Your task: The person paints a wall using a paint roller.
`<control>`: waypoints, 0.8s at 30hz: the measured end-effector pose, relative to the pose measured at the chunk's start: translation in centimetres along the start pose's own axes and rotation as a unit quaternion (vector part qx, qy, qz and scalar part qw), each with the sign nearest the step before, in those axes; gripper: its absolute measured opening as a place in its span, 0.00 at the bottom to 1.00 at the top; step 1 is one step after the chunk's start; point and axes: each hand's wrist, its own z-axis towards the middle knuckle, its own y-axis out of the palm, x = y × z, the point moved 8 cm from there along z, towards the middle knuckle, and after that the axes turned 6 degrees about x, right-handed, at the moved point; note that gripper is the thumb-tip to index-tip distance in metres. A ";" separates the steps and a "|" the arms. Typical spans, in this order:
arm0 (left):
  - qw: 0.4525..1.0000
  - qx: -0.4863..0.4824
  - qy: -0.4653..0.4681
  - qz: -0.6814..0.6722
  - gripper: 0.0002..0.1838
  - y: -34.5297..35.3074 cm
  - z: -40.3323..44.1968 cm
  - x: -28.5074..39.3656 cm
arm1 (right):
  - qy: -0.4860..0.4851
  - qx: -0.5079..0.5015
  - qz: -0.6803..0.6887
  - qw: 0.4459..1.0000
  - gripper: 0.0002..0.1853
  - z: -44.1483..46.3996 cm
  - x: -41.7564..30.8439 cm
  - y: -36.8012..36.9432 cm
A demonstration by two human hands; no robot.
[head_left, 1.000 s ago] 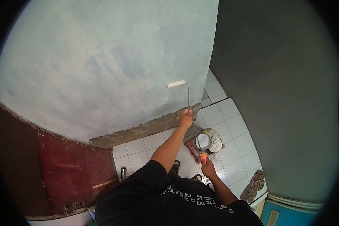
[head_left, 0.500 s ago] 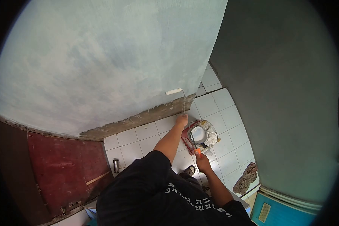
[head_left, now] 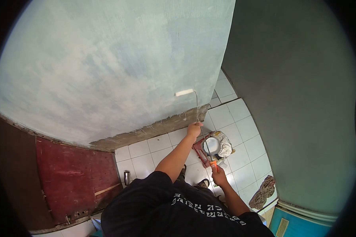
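A white paint roller (head_left: 184, 93) lies against the pale blue-green wall (head_left: 118, 67), low down near its right edge. Its thin metal rod runs toward me, ending in an orange handle (head_left: 213, 166). Farther up the rod, my left hand (head_left: 194, 129) is closed around it. My right hand (head_left: 218, 175) grips the orange handle, close to my body. Beneath the rod, a round container of white paint (head_left: 212, 146) rests on a red stool (head_left: 199, 155), beside a crumpled white cloth (head_left: 225, 149).
White floor tiles (head_left: 162, 143) surround my sandalled feet. A metal tumbler (head_left: 126, 177) stands by the dark red panel (head_left: 75, 173) at left. At right, a brown patterned cloth (head_left: 263, 192) lies near a grey-green wall (head_left: 300, 110) and a blue box-like object (head_left: 300, 221).
The roller has moved slightly up the wall, both hands staying on its rod and handle. My view has shifted a little, and a second sandal now shows.
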 end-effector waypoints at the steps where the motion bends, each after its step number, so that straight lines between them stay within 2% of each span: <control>1: 0.998 0.018 0.057 0.003 0.19 -0.2 -1.2 2.9 | -0.053 0.014 0.011 0.998 0.24 -0.2 -1.1 -0.5; 6: 0.990 0.060 0.128 -0.005 0.22 -0.4 -8.5 15.4 | -0.189 0.062 0.018 0.980 0.23 -2.9 -9.2 -3.6; 10: 0.949 0.097 0.295 -0.060 0.20 -2.0 -14.2 26.5 | -0.224 0.031 0.031 0.973 0.24 -2.8 -14.8 -4.1; 13: 0.948 0.094 0.304 -0.036 0.19 -2.1 -14.6 28.2 | -0.206 0.023 0.037 0.978 0.24 -2.6 -15.5 -3.9; 17: 0.947 0.132 0.289 0.041 0.19 -1.9 -11.8 23.2 | -0.222 0.059 -0.006 0.973 0.21 -1.6 -12.3 -3.7; 19: 0.969 0.115 0.211 0.052 0.18 -0.9 -9.4 18.2 | -0.222 0.068 -0.016 0.972 0.21 -1.9 -10.3 -3.7; 20: 0.970 0.118 0.208 0.051 0.18 -0.7 -8.1 16.1 | -0.224 0.082 -0.026 0.971 0.21 -1.9 -9.4 -3.9; 24: 0.985 0.097 0.119 0.081 0.18 0.3 -3.6 7.3 | -0.105 0.048 -0.101 0.988 0.25 -0.9 -4.8 -3.2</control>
